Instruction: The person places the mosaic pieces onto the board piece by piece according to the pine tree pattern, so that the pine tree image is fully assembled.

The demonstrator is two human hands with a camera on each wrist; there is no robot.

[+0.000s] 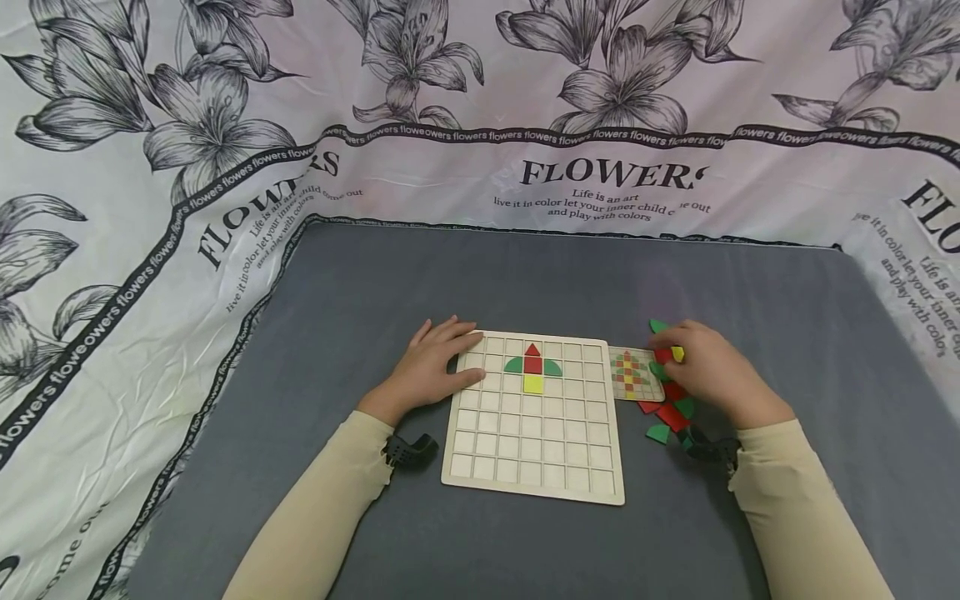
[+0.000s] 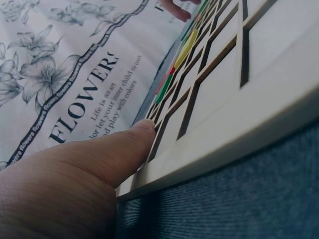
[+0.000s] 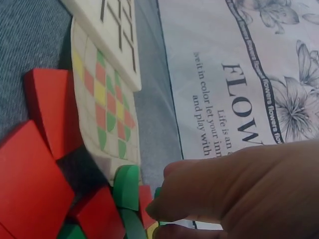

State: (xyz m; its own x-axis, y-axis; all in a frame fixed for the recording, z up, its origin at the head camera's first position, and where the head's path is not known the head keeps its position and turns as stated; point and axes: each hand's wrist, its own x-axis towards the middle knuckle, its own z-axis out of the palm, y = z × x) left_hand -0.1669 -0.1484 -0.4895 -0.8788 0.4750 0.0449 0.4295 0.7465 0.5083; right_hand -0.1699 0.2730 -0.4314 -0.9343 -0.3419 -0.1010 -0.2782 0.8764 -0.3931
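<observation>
A pale square board (image 1: pixel 540 433) with a grid of cells lies on the grey table. In its upper cells sit a red triangle (image 1: pixel 532 350), a red square (image 1: pixel 532 365), green rounded pieces (image 1: pixel 552 367) on either side and a yellow square (image 1: pixel 533 383). My left hand (image 1: pixel 431 367) rests on the board's upper left edge, thumb (image 2: pixel 134 144) on the rim. At the loose pieces, my right hand (image 1: pixel 705 367) has bent fingers beside a yellow piece (image 1: pixel 678 354); whether they pinch it is hidden. A pattern card (image 1: pixel 636 375) lies between board and pile.
Red pieces (image 1: pixel 672 417) and green pieces (image 1: pixel 657 433) lie scattered below my right hand, some overlapping. The card's left edge meets the board's right edge. A white flower-printed cloth (image 1: pixel 450 183) borders the grey surface (image 1: pixel 525 275).
</observation>
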